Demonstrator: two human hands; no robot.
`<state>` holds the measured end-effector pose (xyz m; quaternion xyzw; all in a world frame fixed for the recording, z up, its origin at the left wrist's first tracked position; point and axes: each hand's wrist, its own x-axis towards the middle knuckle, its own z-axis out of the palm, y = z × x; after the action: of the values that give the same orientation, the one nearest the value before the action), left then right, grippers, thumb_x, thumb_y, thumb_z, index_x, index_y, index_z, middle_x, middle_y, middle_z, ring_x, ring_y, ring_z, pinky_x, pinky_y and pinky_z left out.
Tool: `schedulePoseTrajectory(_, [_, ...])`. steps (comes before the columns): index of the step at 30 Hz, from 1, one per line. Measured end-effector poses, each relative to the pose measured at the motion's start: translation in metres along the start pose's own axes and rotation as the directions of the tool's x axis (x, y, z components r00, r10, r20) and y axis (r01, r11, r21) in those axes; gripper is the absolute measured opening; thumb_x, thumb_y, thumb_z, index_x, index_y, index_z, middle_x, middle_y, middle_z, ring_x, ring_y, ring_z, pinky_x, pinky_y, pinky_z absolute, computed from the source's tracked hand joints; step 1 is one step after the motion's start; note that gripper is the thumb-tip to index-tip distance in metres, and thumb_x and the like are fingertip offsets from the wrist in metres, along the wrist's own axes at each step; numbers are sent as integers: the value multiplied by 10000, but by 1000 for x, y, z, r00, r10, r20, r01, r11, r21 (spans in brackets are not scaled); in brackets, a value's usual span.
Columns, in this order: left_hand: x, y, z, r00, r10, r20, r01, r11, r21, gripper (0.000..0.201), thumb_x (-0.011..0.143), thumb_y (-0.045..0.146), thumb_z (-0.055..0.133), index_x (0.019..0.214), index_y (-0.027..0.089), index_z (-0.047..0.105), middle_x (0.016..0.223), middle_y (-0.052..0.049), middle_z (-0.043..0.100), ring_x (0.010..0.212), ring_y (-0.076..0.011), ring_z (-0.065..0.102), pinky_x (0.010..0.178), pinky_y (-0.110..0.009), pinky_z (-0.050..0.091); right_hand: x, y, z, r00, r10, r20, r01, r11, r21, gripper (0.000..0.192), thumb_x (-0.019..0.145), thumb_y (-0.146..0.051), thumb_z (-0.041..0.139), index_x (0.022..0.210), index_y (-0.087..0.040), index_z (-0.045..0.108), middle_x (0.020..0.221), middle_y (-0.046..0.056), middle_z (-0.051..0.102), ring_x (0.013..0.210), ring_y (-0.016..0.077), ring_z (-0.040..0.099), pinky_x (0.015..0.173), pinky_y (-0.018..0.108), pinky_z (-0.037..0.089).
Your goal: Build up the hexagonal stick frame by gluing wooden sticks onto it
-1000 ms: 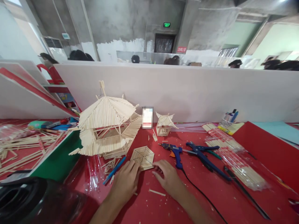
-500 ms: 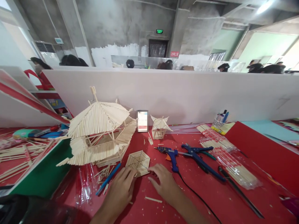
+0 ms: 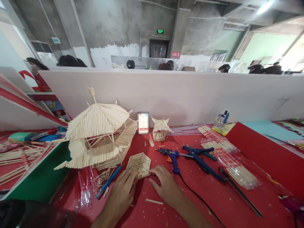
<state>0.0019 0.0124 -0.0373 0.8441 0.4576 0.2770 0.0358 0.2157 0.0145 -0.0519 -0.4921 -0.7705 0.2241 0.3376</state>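
A small hexagonal panel of glued wooden sticks (image 3: pixel 140 162), laid in concentric rings, lies flat on the red tabletop. My left hand (image 3: pixel 123 186) has its fingers closed over the panel's lower left edge. On the other side, my right hand (image 3: pixel 163 183) is curved, thumb and forefinger apart, with its fingertips at the panel's right corner; whether they touch it is hard to tell. Beyond my left hand stands a large stick-built pavilion (image 3: pixel 99 122) with a pointed roof. A small stick pavilion (image 3: pixel 161 127) stands behind the panel. One loose stick (image 3: pixel 154 201) lies between my forearms.
Right of the panel lie a blue glue gun (image 3: pixel 174 157), a blue-handled cutter (image 3: pixel 201 160) and a long dark tool (image 3: pixel 242 193). Farther right are bagged stick packs (image 3: pixel 234 167). A blue pen (image 3: pixel 108 183) is at left. A phone (image 3: pixel 143 123) leans against the white partition (image 3: pixel 190 95).
The whole view has shifted slightly, so things appear a little farther left. Both hands keep nearly the same pose around the hexagonal panel.
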Motion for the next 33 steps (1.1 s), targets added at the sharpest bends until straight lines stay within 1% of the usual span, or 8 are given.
schedulePoseTrajectory(4, [-1,0,-1,999,23,-49,-24,999,-32,205,1005,225,404,1096,232,588,944,-47,681,862,-197,649,769,-315,538,-2,-1,-2,1000,-8,-30,9,999,39,226,883,-103,627,1069,-232,639,1010,45,637,963,209,610,839,315,503])
schedulePoseTrajectory(8, [0,0,-5,997,80,-6,-80,994,-73,229,998,178,405,1100,239,600,954,-38,677,876,-183,643,784,-292,540,-5,-1,-3,997,-49,-55,51,997,51,158,932,-111,576,988,-233,660,946,33,639,904,185,610,797,287,494])
schedulePoseTrajectory(12, [1,3,-11,987,163,-9,-162,979,-125,306,972,85,373,1149,226,578,1003,-54,679,939,-184,633,846,-297,538,-7,-2,-6,996,-81,-37,83,996,33,149,950,-122,564,928,-227,667,896,24,657,862,178,611,777,280,485])
schedulePoseTrajectory(16, [2,6,-16,976,214,-30,-216,965,-151,324,958,65,391,1180,220,569,999,-53,688,938,-174,632,864,-280,531,-8,-6,-11,998,-53,20,53,998,-24,116,925,-127,602,927,-224,666,909,26,662,870,189,606,764,285,480])
schedulePoseTrajectory(21, [1,5,-14,979,197,-48,-201,971,-130,283,987,113,383,1159,224,579,1012,-51,680,940,-160,642,860,-244,521,-8,-14,-16,996,-39,82,46,996,-82,106,890,-112,616,843,-207,627,841,9,645,794,166,585,707,261,451])
schedulePoseTrajectory(26, [0,-2,-11,977,188,-101,-197,977,-81,296,990,111,375,1151,224,596,1027,-52,667,973,-149,645,899,-233,507,-7,-14,-23,999,-2,53,11,986,-168,114,852,-92,610,814,-199,608,807,4,642,757,159,574,702,256,430])
schedulePoseTrajectory(29, [3,-6,-10,964,227,-140,-237,970,-62,265,985,133,403,1112,212,621,1019,-55,667,967,-152,648,891,-236,512,-3,-12,-28,996,86,10,-81,963,-255,96,871,-97,587,863,-184,624,838,28,663,771,174,593,714,272,431])
schedulePoseTrajectory(33, [5,-14,-8,945,276,-175,-285,958,-29,260,976,136,406,1060,196,645,1004,-63,672,933,-156,656,873,-250,520,2,-11,-42,988,150,25,-135,943,-304,157,889,-189,633,1043,-161,636,924,64,701,839,205,635,756,291,449])
